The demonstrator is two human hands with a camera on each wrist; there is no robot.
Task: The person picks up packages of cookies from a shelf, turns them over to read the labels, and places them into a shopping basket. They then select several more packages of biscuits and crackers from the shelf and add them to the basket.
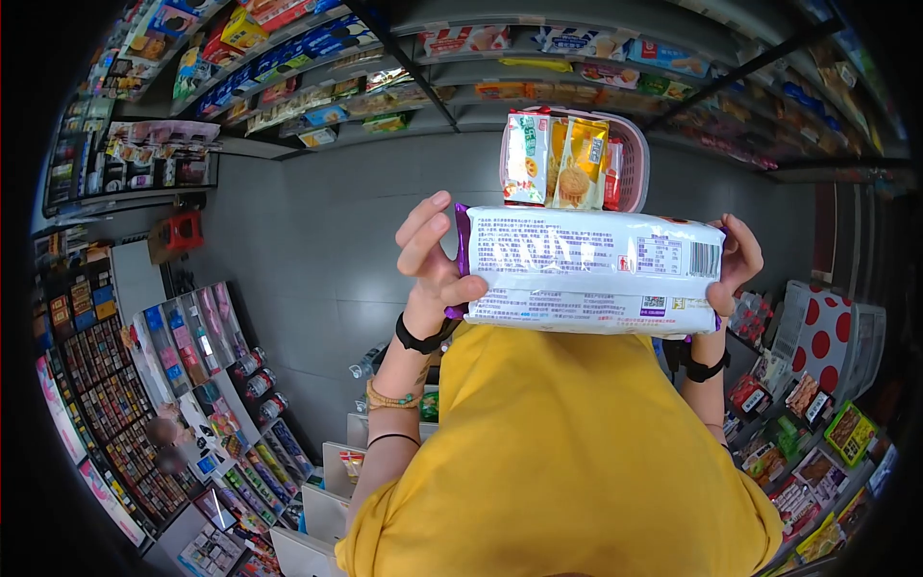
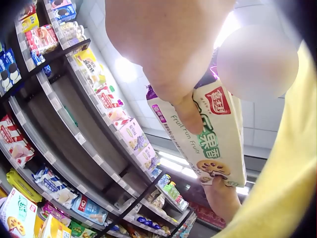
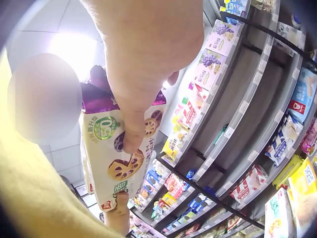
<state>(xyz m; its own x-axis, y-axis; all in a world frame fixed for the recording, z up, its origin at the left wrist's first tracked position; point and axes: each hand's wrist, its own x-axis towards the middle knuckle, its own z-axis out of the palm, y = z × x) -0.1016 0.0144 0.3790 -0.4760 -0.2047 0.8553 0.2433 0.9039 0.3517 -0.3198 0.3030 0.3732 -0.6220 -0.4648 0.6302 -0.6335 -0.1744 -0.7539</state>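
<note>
Both hands hold a long white-and-purple packet of biscuits (image 1: 591, 269) level in front of the yellow shirt. In the head view its back faces up, with small print, a nutrition table and a barcode. My left hand (image 1: 430, 252) grips the left end, thumb over the back panel. At the barcode end, my right hand (image 1: 738, 258) pinches the packet, and part of that hand is hidden behind it. Cookie pictures and green lettering cover the front of the biscuit packet (image 2: 208, 129) in the left wrist view. Purple wrapping shows at the end of the packet (image 3: 106, 158) in the right wrist view.
A pink basket (image 1: 630, 159) beyond the packet holds several snack packs, including a white pack (image 1: 527, 159) and a yellow pack (image 1: 582, 163). Shelves of packaged snacks (image 1: 567, 62) curve across the far side. A display rack (image 1: 207, 356) stands at left, a polka-dot box (image 1: 815, 332) at right.
</note>
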